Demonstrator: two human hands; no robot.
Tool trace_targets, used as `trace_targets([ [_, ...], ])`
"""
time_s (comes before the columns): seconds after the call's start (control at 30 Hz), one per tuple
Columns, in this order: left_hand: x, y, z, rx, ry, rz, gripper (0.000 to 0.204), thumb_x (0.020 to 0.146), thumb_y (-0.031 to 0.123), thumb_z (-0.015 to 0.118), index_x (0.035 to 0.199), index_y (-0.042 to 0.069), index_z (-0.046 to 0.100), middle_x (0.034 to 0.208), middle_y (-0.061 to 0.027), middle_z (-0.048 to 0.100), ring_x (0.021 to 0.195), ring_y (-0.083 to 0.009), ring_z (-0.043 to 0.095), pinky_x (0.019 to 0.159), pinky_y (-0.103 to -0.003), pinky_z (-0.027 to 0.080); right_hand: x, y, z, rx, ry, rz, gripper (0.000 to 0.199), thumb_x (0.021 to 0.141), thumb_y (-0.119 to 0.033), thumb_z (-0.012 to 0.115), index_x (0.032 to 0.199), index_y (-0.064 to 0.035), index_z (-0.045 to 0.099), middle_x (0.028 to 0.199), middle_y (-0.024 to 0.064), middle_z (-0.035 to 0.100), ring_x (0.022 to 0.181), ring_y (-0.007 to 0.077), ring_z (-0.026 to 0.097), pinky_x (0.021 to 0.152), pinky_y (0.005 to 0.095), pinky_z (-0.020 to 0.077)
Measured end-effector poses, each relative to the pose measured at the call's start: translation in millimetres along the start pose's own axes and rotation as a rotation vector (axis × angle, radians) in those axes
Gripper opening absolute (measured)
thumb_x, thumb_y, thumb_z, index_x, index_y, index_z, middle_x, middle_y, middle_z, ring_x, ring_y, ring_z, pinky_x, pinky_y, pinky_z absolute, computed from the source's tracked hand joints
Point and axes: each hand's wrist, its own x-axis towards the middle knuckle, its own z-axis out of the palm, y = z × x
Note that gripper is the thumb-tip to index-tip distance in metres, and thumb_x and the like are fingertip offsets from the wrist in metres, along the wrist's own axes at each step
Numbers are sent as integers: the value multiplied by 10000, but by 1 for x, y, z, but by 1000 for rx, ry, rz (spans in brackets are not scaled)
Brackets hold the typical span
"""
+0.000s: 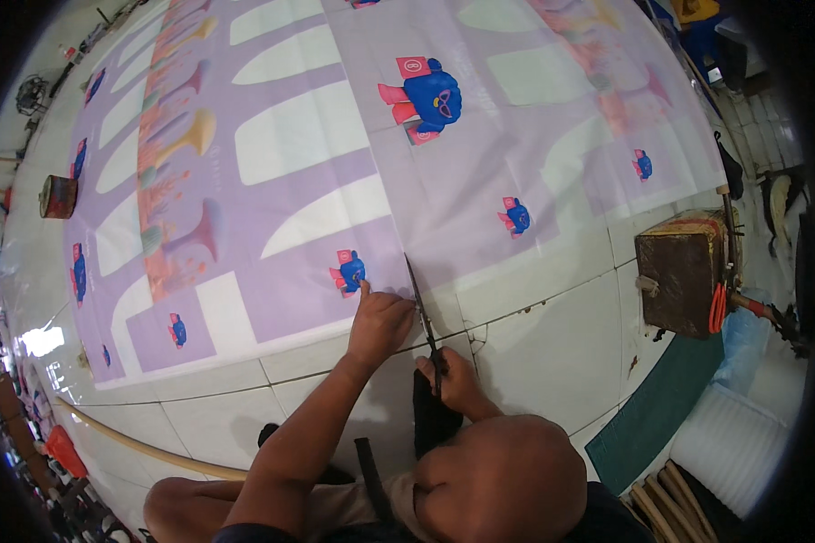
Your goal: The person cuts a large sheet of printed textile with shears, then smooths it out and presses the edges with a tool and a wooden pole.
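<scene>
A large printed sheet (290, 317) in lilac and white, with blue cartoon figures, lies spread over the tiled floor. My right hand (459, 380) is closed around the handles of dark scissors (427, 328). Their long blades point away from me and reach into a slit in the sheet's near edge. Just left of the blades, my left hand (382, 323) grips the sheet near that edge. Its fingers are curled, and one points toward a small blue figure. Right of the slit, the sheet's other part (480, 240) lies slightly rumpled.
A rusty round tin (58, 197) stands at the sheet's left side. To the right are a worn brown box (686, 271), a green strip (656, 412), a white foam roll (729, 443) and several wooden sticks (666, 507). A curved pale rod (145, 445) lies at near left.
</scene>
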Motion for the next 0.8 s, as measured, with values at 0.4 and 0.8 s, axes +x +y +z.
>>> trace_targets([
  [0.4,1,2,-1,50,-38,-11,108,809,87,716,916,75,704,860,-72,646,882,-291,630,1110,-663,281,30,-11,-4,-91,-31,15,543,918,-535,643,847,-1,575,727,160,621,704,297,610,693,422,473],
  [0.8,-11,16,-5,330,-272,14,677,725,329,759,1320,84,548,1218,-88,576,1203,-276,529,1161,-664,145,23,-50,-27,9,-127,102,539,929,-540,634,789,-22,588,583,53,565,509,159,556,529,330,439],
])
